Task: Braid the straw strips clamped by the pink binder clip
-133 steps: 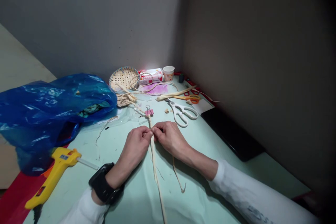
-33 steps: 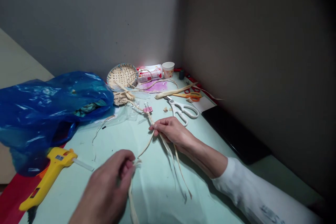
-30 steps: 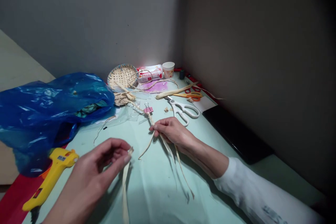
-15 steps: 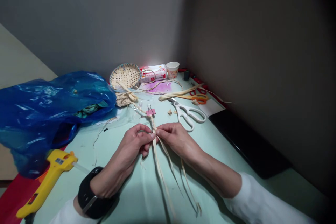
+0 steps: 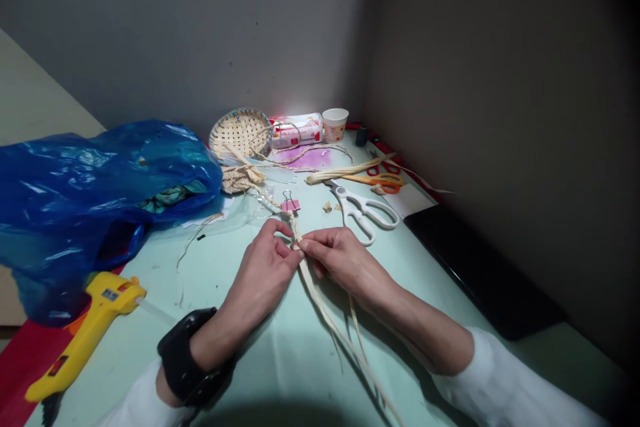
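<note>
My left hand (image 5: 267, 263) and my right hand (image 5: 345, 257) meet at the middle of the table, both pinching a pale straw-like braid (image 5: 295, 228). Fingers and thumbs press on the strands where the braided part ends. Just beyond my fingertips a pink binder clip (image 5: 290, 205) grips the braid. Loose flat strands (image 5: 323, 310) trail from my hands toward me and to the right. Where exactly the strands cross is hidden by my fingers.
White-handled scissors (image 5: 367, 213) lie right of the clip, with orange scissors (image 5: 383, 180) behind. A blue plastic bag (image 5: 100, 180) and a yellow glue gun (image 5: 93, 330) sit left. A woven basket (image 5: 241, 133) and paper cup (image 5: 335, 123) stand behind; a black flat object (image 5: 480, 267) lies right.
The long loose strand has swung to the right. My left hand has turned more over the braid, and its thumb now lies closer against the right fingertips. The view has shifted slightly.
</note>
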Tool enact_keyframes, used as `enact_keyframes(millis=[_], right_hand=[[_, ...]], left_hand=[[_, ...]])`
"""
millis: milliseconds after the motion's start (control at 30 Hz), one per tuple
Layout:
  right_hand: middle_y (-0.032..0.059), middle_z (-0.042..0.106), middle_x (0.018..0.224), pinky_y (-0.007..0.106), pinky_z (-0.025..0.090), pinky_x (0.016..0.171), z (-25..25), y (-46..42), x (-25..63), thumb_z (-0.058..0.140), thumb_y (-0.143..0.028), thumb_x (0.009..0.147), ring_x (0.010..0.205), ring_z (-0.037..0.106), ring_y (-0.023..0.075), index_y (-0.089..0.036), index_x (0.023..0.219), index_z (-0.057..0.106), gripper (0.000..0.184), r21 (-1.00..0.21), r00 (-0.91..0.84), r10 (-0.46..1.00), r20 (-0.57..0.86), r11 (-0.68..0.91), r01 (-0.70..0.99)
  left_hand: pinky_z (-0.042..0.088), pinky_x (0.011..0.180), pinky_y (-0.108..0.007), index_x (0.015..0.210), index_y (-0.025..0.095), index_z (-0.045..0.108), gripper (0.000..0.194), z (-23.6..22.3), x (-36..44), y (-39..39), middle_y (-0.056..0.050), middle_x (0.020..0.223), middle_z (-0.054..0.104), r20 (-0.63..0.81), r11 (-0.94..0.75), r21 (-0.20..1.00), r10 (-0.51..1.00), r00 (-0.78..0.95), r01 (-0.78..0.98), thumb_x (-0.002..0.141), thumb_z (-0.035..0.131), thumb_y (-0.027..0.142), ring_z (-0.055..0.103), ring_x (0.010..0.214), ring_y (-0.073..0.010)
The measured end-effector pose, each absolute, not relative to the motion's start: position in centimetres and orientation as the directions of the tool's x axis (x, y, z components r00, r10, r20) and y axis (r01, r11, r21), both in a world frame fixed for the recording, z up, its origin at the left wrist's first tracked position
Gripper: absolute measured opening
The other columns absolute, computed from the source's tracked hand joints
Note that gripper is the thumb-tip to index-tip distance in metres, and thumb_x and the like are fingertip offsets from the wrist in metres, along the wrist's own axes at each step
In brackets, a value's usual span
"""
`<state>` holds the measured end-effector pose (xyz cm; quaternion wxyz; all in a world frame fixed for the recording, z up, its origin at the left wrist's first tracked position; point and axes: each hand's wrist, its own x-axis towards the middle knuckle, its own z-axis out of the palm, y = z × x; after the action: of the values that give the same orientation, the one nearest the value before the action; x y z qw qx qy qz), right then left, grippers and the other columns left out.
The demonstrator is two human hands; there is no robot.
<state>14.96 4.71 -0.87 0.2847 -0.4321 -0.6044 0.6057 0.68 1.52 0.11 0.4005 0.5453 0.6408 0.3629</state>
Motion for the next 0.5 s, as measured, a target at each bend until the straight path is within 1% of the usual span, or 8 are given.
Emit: enact_keyframes(millis=[100, 200, 267, 300, 333, 400, 500], right_hand=[[-0.0044, 0.042, 0.046, 0.024, 0.019, 0.046, -0.8, 4.8, 15.2, 0.049, -0.031, 0.085, 0.045, 0.027, 0.0076, -0.016, 0.06, 0.055, 0.029, -0.978, -0.507, 0.839, -0.196, -0.126, 0.169], [-0.0056, 0.039, 0.048, 0.024, 0.018, 0.046, -0.8, 4.9, 15.4, 0.05, -0.029, 0.083, 0.045, 0.026, 0.0071, -0.016, 0.061, 0.053, 0.026, -0.98, -0.533, 0.824, -0.191, -0.13, 0.151], [-0.006, 0.037, 0.05, 0.023, 0.018, 0.047, -0.8, 5.0, 15.4, 0.052, -0.028, 0.082, 0.047, 0.026, 0.007, -0.016, 0.062, 0.052, 0.023, -0.985, -0.56, 0.811, -0.171, -0.119, 0.128], [-0.0061, 0.036, 0.051, 0.023, 0.018, 0.047, -0.8, 5.0, 15.5, 0.052, -0.028, 0.081, 0.048, 0.027, 0.007, -0.016, 0.063, 0.053, 0.022, -0.986, -0.573, 0.803, -0.162, -0.115, 0.118], [-0.0062, 0.035, 0.052, 0.023, 0.018, 0.046, -0.8, 5.0, 15.5, 0.053, -0.027, 0.081, 0.048, 0.027, 0.007, -0.016, 0.064, 0.053, 0.02, -0.988, -0.584, 0.797, -0.156, -0.114, 0.108], [-0.0064, 0.035, 0.052, 0.023, 0.018, 0.046, -0.8, 5.0, 15.6, 0.054, -0.028, 0.08, 0.048, 0.027, 0.0071, -0.016, 0.065, 0.053, 0.019, -0.988, -0.596, 0.788, -0.153, -0.125, 0.088], [-0.0063, 0.037, 0.053, 0.022, 0.02, 0.047, -0.8, 4.9, 15.7, 0.056, -0.029, 0.08, 0.048, 0.026, 0.007, -0.016, 0.065, 0.054, 0.02, -0.987, -0.59, 0.792, -0.153, -0.152, 0.052]], left_hand=[[0.028, 0.047, -0.022, 0.094, 0.022, 0.049, 0.019, 0.1, 0.6, 1.5, 0.009, 0.055, 0.044, -0.084, 0.117, 0.839, 0.993, -0.087, 0.532, 0.077, 0.057, 0.027, 0.043, 0.049, -0.0112], [0.032, 0.052, -0.024, 0.095, 0.022, 0.051, 0.019, 0.6, 0.7, 1.4, 0.005, 0.067, 0.053, -0.029, 0.084, 0.76, 0.995, -0.096, 0.645, 0.078, 0.056, 0.029, 0.048, 0.056, -0.0131], [0.035, 0.056, -0.025, 0.096, 0.02, 0.052, 0.02, 0.9, 0.7, 1.4, 0.001, 0.079, 0.058, -0.036, 0.083, 0.75, 0.996, -0.084, 0.656, 0.077, 0.055, 0.028, 0.051, 0.061, -0.014], [0.036, 0.057, -0.026, 0.096, 0.02, 0.052, 0.02, 1.0, 0.6, 1.4, 0.0, 0.082, 0.06, -0.055, 0.085, 0.761, 0.996, -0.067, 0.644, 0.077, 0.055, 0.027, 0.052, 0.063, -0.0145], [0.037, 0.058, -0.026, 0.096, 0.02, 0.053, 0.02, 1.1, 0.6, 1.4, -0.001, 0.082, 0.06, -0.076, 0.087, 0.774, 0.996, -0.044, 0.627, 0.078, 0.054, 0.027, 0.052, 0.064, -0.0149], [0.036, 0.057, -0.025, 0.095, 0.019, 0.054, 0.018, 1.2, 0.4, 1.4, 0.001, 0.073, 0.059, -0.104, 0.085, 0.801, 0.995, -0.002, 0.593, 0.078, 0.054, 0.026, 0.052, 0.061, -0.0148], [0.033, 0.05, -0.023, 0.093, 0.019, 0.053, 0.016, 0.9, 0.1, 1.5, 0.005, 0.054, 0.051, -0.143, 0.089, 0.86, 0.987, 0.07, 0.502, 0.079, 0.053, 0.027, 0.047, 0.047, -0.0125]])
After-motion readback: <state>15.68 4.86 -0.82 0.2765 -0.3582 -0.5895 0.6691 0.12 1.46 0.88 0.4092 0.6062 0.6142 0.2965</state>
